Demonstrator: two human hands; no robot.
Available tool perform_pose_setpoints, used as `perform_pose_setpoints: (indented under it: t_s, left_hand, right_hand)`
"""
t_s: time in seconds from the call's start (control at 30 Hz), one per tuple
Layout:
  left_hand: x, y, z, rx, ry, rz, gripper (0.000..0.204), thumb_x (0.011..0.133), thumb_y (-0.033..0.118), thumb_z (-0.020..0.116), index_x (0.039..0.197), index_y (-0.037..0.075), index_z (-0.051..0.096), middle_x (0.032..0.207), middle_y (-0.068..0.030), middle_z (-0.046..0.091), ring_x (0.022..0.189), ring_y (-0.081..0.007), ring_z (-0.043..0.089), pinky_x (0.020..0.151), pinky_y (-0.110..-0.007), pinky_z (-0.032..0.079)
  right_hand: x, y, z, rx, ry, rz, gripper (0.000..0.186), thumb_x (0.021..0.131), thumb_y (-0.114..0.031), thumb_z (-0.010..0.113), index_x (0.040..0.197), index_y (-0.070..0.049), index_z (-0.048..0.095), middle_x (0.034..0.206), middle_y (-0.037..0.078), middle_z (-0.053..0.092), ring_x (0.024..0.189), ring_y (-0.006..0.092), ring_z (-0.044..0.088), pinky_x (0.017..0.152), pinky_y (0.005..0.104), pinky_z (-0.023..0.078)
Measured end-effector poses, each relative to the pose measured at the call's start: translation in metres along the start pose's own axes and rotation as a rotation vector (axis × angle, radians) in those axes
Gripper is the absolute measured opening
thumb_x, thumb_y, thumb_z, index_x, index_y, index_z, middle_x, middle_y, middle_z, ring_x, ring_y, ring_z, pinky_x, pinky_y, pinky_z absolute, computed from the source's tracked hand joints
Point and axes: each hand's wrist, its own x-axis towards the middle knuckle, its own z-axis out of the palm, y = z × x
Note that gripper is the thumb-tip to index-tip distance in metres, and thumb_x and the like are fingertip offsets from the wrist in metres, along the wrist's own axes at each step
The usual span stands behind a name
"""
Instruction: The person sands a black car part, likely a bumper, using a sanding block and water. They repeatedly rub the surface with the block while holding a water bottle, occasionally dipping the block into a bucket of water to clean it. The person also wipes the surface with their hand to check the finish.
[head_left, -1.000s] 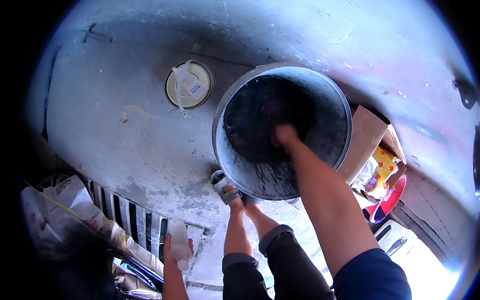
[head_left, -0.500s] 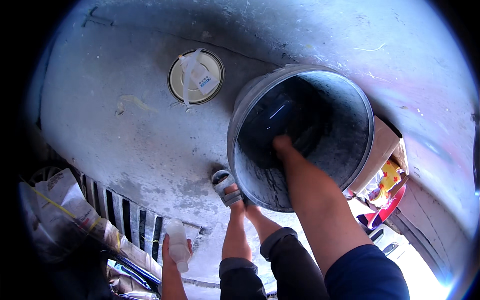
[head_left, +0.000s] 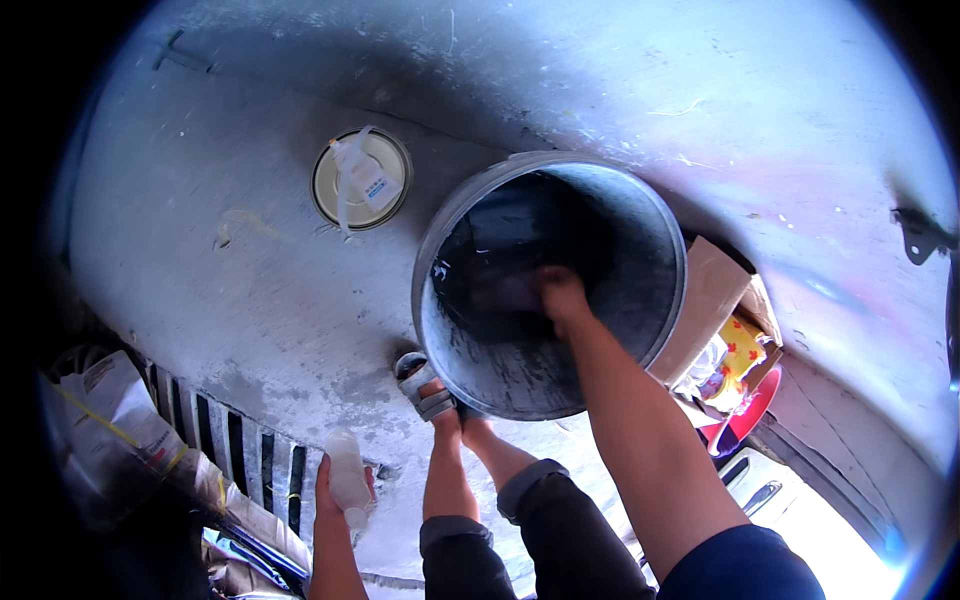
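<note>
My left hand (head_left: 324, 492), low on the left, is wrapped round a translucent white plastic bottle (head_left: 346, 468). The bottle's narrow neck points toward me. My right arm reaches down into a large grey barrel (head_left: 645, 300). Inside its mouth my right hand (head_left: 564, 298) is closed. A faint pale shape lies beside the fingers, too dim to name; whether they hold it is unclear. The barrel's dark interior shows a few small bright reflections.
A round metal can (head_left: 325, 190) with a strap and a white label stands beyond the barrel on the left. An open cardboard box (head_left: 705, 290) with packets sits at the barrel's right. A slatted drain grate (head_left: 235, 440) and wrapped bundles (head_left: 120, 410) lie to the left.
My right hand has risen a little inside the barrel, and its closed fingers show more plainly. The whole view has shifted slightly. My left hand still grips the bottle.
</note>
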Motion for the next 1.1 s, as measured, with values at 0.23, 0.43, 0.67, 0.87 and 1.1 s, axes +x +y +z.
perform_pose_setpoints:
  t_s: [0.23,0.43,0.67,0.87,1.1]
  left_hand:
    - [0.019,0.008,0.042,0.014,-0.040,0.007,0.061,0.081,0.052,0.075,0.121,0.013,0.052,0.106,-0.0125,0.057,0.094,-0.0327,0.064,0.072,-0.046,0.059]
    - [0.064,0.025,0.077,0.117,-0.063,0.013,0.057,0.086,0.051,0.069,0.125,0.014,0.051,0.108,-0.0134,0.056,0.094,-0.0334,0.063,0.071,-0.046,0.058]
    - [0.091,0.043,0.108,0.405,-0.156,0.029,0.055,0.089,0.045,0.066,0.127,0.009,0.048,0.104,-0.0168,0.060,0.086,-0.0337,0.065,0.076,-0.052,0.056]
    - [0.126,0.065,0.099,0.469,-0.161,-0.079,0.055,0.088,0.049,0.065,0.127,0.012,0.051,0.110,-0.0157,0.061,0.092,-0.0350,0.066,0.076,-0.051,0.056]
    - [0.133,0.067,0.115,0.487,-0.056,-0.086,0.062,0.090,0.049,0.064,0.135,0.010,0.045,0.115,-0.0187,0.057,0.096,-0.0394,0.062,0.079,-0.053,0.055]
  right_hand:
    - [-0.073,-0.050,-0.046,-0.290,0.087,-0.269,0.024,0.086,-0.014,0.066,0.108,-0.004,0.068,0.090,0.019,0.070,0.090,0.0270,0.069,0.082,0.0376,0.053]
    - [-0.106,-0.044,-0.057,-0.258,0.257,-0.523,0.044,0.084,-0.008,0.068,0.126,-0.004,0.056,0.095,0.014,0.067,0.082,0.0250,0.068,0.078,0.0363,0.054]
    - [-0.117,-0.047,-0.055,-0.112,0.242,-0.499,0.036,0.087,-0.007,0.064,0.122,-0.004,0.059,0.099,0.014,0.066,0.082,0.0263,0.067,0.080,0.0356,0.053]
    - [-0.075,-0.043,-0.029,-0.246,0.082,-0.267,0.020,0.087,-0.011,0.063,0.105,-0.003,0.066,0.107,0.018,0.068,0.095,0.0310,0.067,0.084,0.0361,0.052]
    - [0.008,0.017,0.015,-0.507,-0.295,-0.383,0.031,0.085,-0.019,0.064,0.114,-0.007,0.066,0.114,0.018,0.067,0.106,0.0333,0.065,0.090,0.0370,0.051]
